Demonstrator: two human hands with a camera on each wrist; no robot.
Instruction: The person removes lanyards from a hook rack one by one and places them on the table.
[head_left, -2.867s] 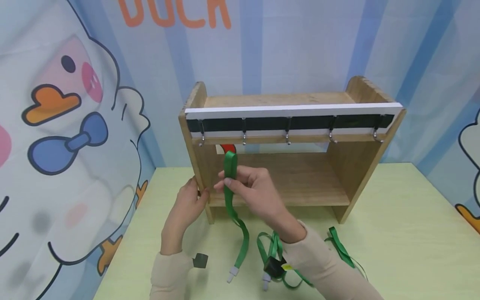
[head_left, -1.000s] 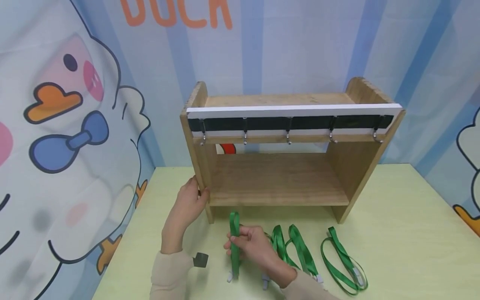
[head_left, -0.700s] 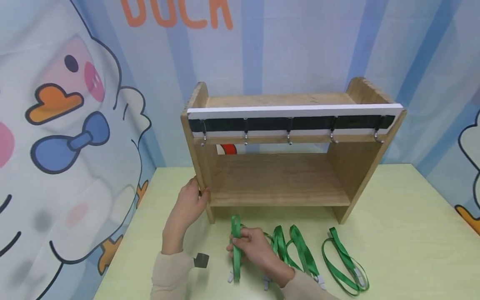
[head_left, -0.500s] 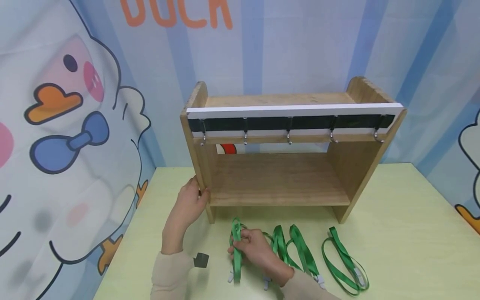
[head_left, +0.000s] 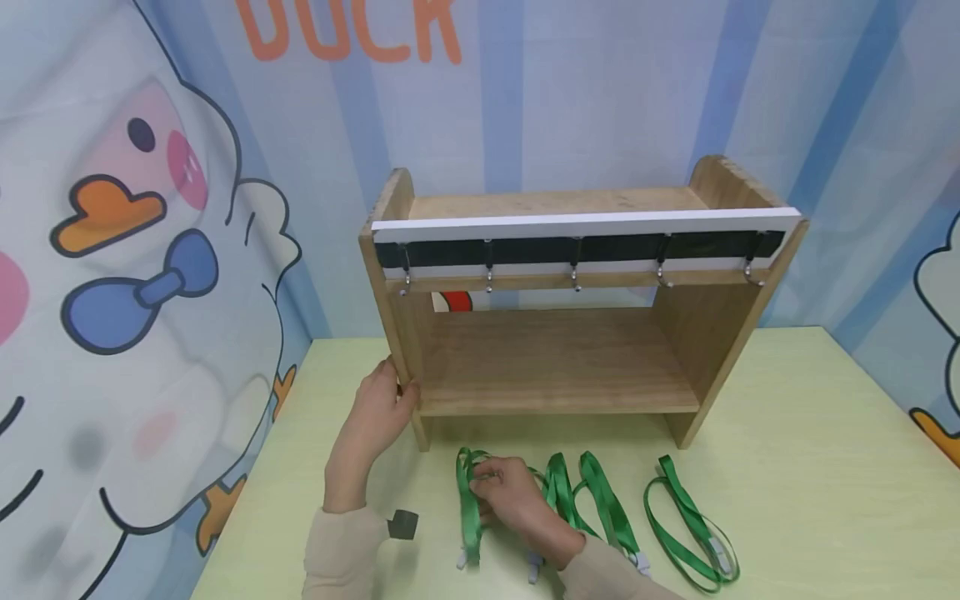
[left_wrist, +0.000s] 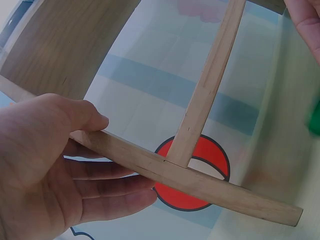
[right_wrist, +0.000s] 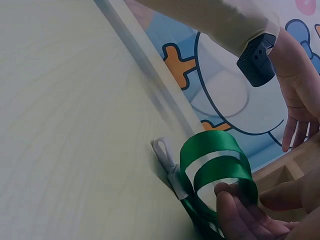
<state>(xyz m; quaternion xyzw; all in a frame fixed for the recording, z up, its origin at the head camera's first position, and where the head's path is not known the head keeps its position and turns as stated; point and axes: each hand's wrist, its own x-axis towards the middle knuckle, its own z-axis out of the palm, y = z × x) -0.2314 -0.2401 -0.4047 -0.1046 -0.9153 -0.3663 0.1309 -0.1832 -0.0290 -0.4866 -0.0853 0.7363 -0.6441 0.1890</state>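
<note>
My left hand (head_left: 375, 412) holds the left side panel of a small wooden shelf (head_left: 562, 358). The left wrist view shows the thumb on the panel's edge (left_wrist: 135, 160) and the fingers behind it. In front of the shelf, my right hand (head_left: 513, 500) is low over the table with a green lanyard (head_left: 468, 508). Its looped ribbon (right_wrist: 212, 142) passes between thumb and fingers in the right wrist view, and the white end piece (right_wrist: 170, 172) lies on the table. More green lanyards (head_left: 603, 500) lie to the right, partly behind the right hand.
Several metal hooks (head_left: 575, 275) hang along a black strip on the shelf's white front rail (head_left: 585, 221). Another green lanyard (head_left: 690, 533) lies looped farther right on the pale table (head_left: 817, 483). A printed duck curtain (head_left: 157, 375) stands behind and at the left.
The right hand has come down from in front of the shelf to the table with the green lanyard. The ribbon has since sunk lower and spread leftward. The left hand stays on the panel.
</note>
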